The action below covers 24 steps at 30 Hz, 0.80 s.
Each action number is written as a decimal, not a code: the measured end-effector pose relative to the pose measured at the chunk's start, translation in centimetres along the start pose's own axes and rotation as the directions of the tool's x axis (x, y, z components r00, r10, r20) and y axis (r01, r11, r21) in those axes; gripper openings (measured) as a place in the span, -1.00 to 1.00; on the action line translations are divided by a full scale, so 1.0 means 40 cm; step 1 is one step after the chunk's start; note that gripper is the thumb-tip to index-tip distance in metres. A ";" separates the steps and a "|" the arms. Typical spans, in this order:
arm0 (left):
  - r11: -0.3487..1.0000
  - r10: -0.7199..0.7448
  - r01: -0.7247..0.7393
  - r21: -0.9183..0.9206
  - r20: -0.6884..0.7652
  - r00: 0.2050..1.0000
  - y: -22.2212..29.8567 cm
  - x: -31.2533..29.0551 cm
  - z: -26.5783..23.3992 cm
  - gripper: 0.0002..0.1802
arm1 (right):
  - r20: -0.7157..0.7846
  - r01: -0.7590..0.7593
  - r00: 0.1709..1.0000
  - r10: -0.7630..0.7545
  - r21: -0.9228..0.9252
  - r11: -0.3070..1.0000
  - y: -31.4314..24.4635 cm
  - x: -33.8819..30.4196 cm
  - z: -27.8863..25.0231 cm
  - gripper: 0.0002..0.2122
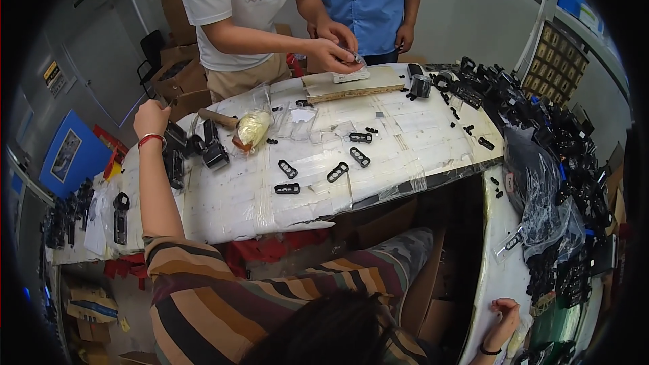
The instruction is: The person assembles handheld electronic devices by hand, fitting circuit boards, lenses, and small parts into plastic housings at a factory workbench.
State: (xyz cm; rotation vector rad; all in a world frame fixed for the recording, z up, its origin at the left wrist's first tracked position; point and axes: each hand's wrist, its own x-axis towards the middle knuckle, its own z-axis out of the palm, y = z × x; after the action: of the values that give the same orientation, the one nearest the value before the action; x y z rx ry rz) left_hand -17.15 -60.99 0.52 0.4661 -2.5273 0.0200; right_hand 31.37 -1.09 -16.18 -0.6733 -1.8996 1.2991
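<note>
At the table's left side my left hand [152,119], with a red band at its wrist, is closed, knuckles up. Whatever its fingers hold, if anything, is hidden. Black device housings [174,165] stand beside that forearm, next to a larger black housing [215,153]. Over the right-hand side table, my right hand [503,323] wears a black wristband. Its fingers are loosely bent and apart, with nothing visible in them. Near it lie a clear plastic bag [541,230] and a heap of black parts [574,155]. Several black oval frames [337,172] lie scattered mid-table.
Across the white-topped table [257,213] a person in a white shirt [250,13] handles something small above a board [355,86]. Another person in blue [365,3] stands beside them. A wooden-handled hammer [220,119] lies by a yellowish wrapped bundle [253,128]. Cartons [181,78] stand at the back left.
</note>
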 end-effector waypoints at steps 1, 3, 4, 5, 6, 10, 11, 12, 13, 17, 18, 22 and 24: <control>1.000 0.000 0.000 -0.001 0.000 1.000 -0.005 0.010 0.009 -0.71 | 0.001 -0.002 1.000 0.002 0.000 1.000 0.000 0.000 -0.001 -0.52; 0.998 0.041 -0.049 0.041 0.182 0.983 -0.012 0.033 0.017 -0.68 | 0.005 -0.001 1.000 0.001 -0.004 1.000 -0.002 0.000 -0.001 -0.53; 0.998 0.043 -0.050 0.037 0.181 0.982 -0.005 0.039 0.017 -0.68 | 0.010 0.001 1.000 0.000 -0.008 1.000 -0.003 -0.001 -0.001 -0.53; 0.993 0.050 -0.078 0.091 0.277 0.960 0.005 0.044 0.016 -0.64 | 0.005 0.003 1.000 -0.003 -0.009 1.000 -0.004 -0.002 -0.001 -0.53; 0.983 0.051 -0.113 0.146 0.370 0.928 0.018 0.045 0.011 -0.60 | 0.007 0.002 1.000 -0.002 -0.023 1.000 -0.001 -0.002 -0.001 -0.53; 0.982 0.041 -0.103 0.156 0.356 0.934 0.060 0.029 0.049 -0.52 | 0.019 0.017 1.000 -0.017 -0.025 1.000 -0.006 -0.003 -0.001 -0.57; 0.983 0.046 -0.106 0.151 0.355 0.934 0.063 0.023 0.045 -0.52 | 0.013 0.018 1.000 -0.018 -0.027 0.999 -0.008 -0.004 0.001 -0.57; 0.986 0.023 -0.071 0.150 0.297 0.955 0.070 0.014 0.027 -0.54 | 0.020 0.031 0.999 -0.030 -0.028 0.999 -0.008 -0.003 0.001 -0.56; 0.988 -0.003 -0.034 0.149 0.238 0.971 0.076 0.009 0.018 -0.55 | 0.029 0.043 0.999 -0.042 -0.030 0.999 -0.009 -0.001 0.000 -0.54; 0.998 -0.027 0.030 0.054 -0.072 0.997 -0.007 0.029 0.055 -0.67 | 0.056 0.031 0.998 -0.029 -0.043 0.999 0.004 -0.003 -0.011 -0.54; 0.999 -0.048 0.050 0.010 -0.138 0.989 -0.012 0.016 0.068 -0.64 | 0.040 0.026 0.999 -0.025 -0.043 0.999 0.003 -0.007 -0.012 -0.55; 0.970 -0.096 0.051 -0.237 -0.183 0.978 -0.057 -0.107 0.134 -0.52 | 0.021 0.009 1.000 -0.009 -0.029 1.000 -0.009 -0.002 -0.002 -0.56; 0.958 -0.084 0.061 -0.280 -0.071 0.994 -0.073 -0.194 0.169 -0.52 | 0.015 -0.001 1.000 0.002 -0.033 0.999 -0.005 -0.003 -0.002 -0.56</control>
State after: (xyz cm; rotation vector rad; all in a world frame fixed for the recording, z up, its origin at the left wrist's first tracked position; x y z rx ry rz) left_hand -13.71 -61.99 -9.56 0.4333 -2.3818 -0.3328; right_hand 31.49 -1.21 -15.99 -0.6841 -1.9369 1.2791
